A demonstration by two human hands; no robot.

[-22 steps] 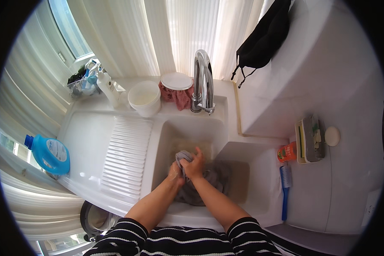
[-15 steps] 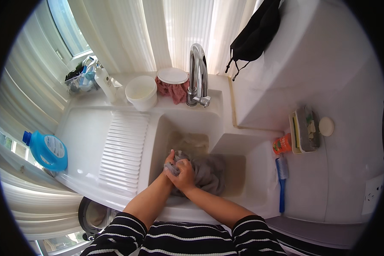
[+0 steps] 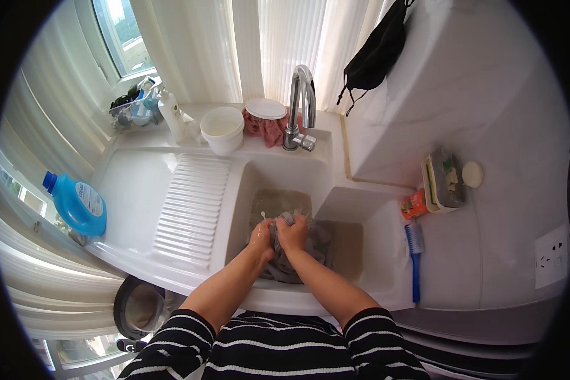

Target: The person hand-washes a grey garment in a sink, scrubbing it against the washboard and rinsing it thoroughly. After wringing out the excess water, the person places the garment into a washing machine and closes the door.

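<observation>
A wet grey cloth (image 3: 310,246) lies bunched in the murky water (image 3: 273,201) of the white sink basin (image 3: 285,171). My left hand (image 3: 261,239) is closed on its left edge, the fingertips partly hidden. Close beside it, my right hand (image 3: 292,232) grips a raised fold with its fingers curled over it. The lower part of the cloth spreads below my wrists toward the near wall of the basin.
A ribbed washboard (image 3: 193,212) adjoins the basin on the left, with a blue detergent bottle (image 3: 82,206) beyond it. Behind stand a white tub (image 3: 222,131) and a chrome faucet (image 3: 301,107). A blue brush (image 3: 415,261) and an orange container (image 3: 414,204) lie to the right.
My hands have moved apart from being clasped together around a piece of the cloth and now hold it side by side. The view has shifted slightly.
</observation>
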